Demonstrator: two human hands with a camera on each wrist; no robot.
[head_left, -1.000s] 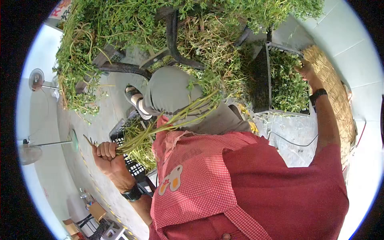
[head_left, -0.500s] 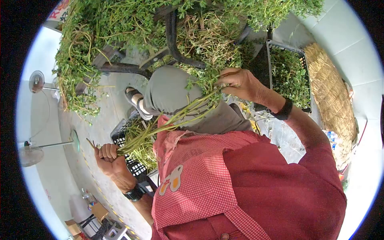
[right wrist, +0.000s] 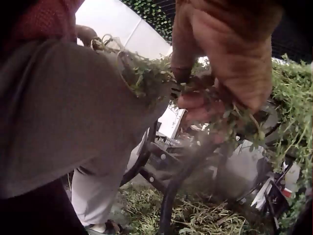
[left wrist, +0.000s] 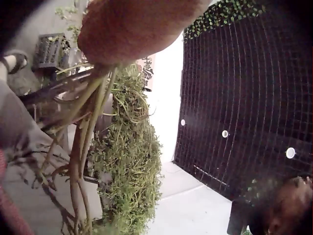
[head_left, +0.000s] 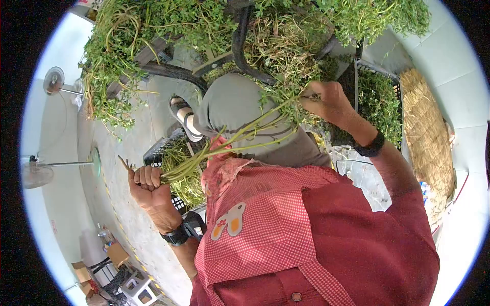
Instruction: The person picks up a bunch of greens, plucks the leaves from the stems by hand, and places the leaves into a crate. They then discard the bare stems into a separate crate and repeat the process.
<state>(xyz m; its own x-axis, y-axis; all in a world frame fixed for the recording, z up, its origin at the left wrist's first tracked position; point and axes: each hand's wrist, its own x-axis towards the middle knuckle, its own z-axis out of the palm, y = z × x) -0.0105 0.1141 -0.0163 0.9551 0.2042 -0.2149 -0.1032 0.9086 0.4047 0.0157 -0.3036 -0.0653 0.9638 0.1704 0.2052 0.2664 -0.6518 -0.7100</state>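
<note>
My left hand point(head_left: 153, 191) grips a bunch of long green stems point(head_left: 224, 148) by their bare lower ends, the cut tips poking out past the fist. The bunch slants across my knee up to its leafy ends. There my right hand point(head_left: 329, 104) pinches the leafy tops between thumb and fingers. In the right wrist view, small leafy sprigs point(right wrist: 239, 120) stick out around the curled fingers point(right wrist: 195, 105). The left wrist view shows the stems point(left wrist: 78, 147) hanging below the edge of the left hand point(left wrist: 137, 29).
Greens point(head_left: 178, 20) are heaped on a dark-framed table ahead. A crate of leafy tips point(head_left: 377, 97) stands at right beside a rolled straw mat point(head_left: 426, 137). Another black crate point(head_left: 178, 203) with stems sits below the left forearm. Loose stems point(head_left: 286, 43) pile under the table.
My right hand came from over the right-hand crate to the bunch's leafy ends and now pinches them. The left hand keeps its grip on the stems. The head view has shifted slightly.
</note>
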